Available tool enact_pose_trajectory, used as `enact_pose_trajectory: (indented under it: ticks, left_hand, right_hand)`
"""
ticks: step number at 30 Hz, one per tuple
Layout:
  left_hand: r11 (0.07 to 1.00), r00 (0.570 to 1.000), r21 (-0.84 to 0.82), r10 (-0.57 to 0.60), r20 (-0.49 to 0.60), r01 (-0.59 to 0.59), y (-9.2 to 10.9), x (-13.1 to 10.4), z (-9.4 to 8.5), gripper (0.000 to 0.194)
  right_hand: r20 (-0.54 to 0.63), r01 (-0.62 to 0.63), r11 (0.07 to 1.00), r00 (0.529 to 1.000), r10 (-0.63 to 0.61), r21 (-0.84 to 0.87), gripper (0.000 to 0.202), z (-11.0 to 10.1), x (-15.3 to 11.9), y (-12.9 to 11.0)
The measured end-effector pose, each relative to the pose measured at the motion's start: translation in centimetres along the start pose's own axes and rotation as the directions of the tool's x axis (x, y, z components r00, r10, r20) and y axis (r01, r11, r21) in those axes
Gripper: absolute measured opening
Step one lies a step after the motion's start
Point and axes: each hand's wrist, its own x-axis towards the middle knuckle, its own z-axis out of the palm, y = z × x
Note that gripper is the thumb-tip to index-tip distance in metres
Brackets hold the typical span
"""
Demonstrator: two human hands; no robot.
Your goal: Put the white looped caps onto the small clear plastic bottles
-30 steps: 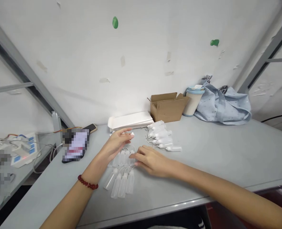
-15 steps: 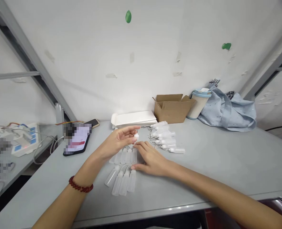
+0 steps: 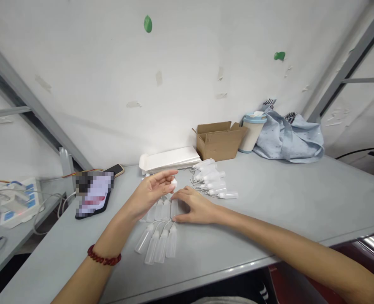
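Observation:
Between its thumb and fingers my left hand (image 3: pixel 155 189) pinches a small white cap (image 3: pixel 174 182), raised over the table. My right hand (image 3: pixel 195 205) rests just to the right and lower, thumb and fingers curved around the side of a clear bottle (image 3: pixel 174 207) in the upper row. Below the hands, several translucent bottles with white tubes lie fanned out, one of them a bottle (image 3: pixel 171 242) at the row's right end. Another pile of bottles (image 3: pixel 214 185) lies beyond my right hand.
Behind the hands are flat white boxes (image 3: pixel 171 159), an open cardboard box (image 3: pixel 220 143), a lidded cup (image 3: pixel 252 133) and a blue cloth bag (image 3: pixel 291 139). A phone (image 3: pixel 95 194) and a power strip (image 3: pixel 20 202) are at the left.
The view has shifted, so most things appear further left. My right fingers have closed in around a bottle in the upper row; my left hand keeps its pinch on the cap.

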Motion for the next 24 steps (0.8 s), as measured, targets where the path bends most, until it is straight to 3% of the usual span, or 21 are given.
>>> enact_pose_trajectory:
  ticks: [5,10,14,20,24]
  left_hand:
    - [0.999,0.995,-0.015,-0.05,-0.088,0.049,0.2,0.0,0.4,0.037]
    - [0.99,0.986,-0.133,-0.067,-0.15,0.047,-0.1,0.2,1.3,0.031]
    - [0.979,0.988,-0.198,-0.071,-0.139,0.042,-0.4,0.2,2.4,0.029]
    - [0.948,0.965,-0.318,-0.061,-0.257,-0.025,-0.7,0.4,2.4,0.025]
    - [0.926,0.972,-0.378,-0.075,-0.222,-0.015,-0.9,0.6,2.4,0.024]
  right_hand:
    - [-0.202,0.048,0.999,0.978,-0.043,0.018,0.045,-1.3,-0.3,0.8]
    - [-0.39,0.19,0.981,0.902,-0.185,-0.027,0.048,-2.9,-0.8,1.3]
    - [-0.389,0.254,0.967,0.888,-0.246,-0.032,0.05,-3.3,-1.1,0.9]
    - [-0.339,0.264,0.961,0.9,-0.275,-0.079,0.048,-3.0,-1.5,0.6]
    - [-0.275,0.28,0.956,0.916,-0.293,-0.089,0.051,-2.9,-1.7,0.2]
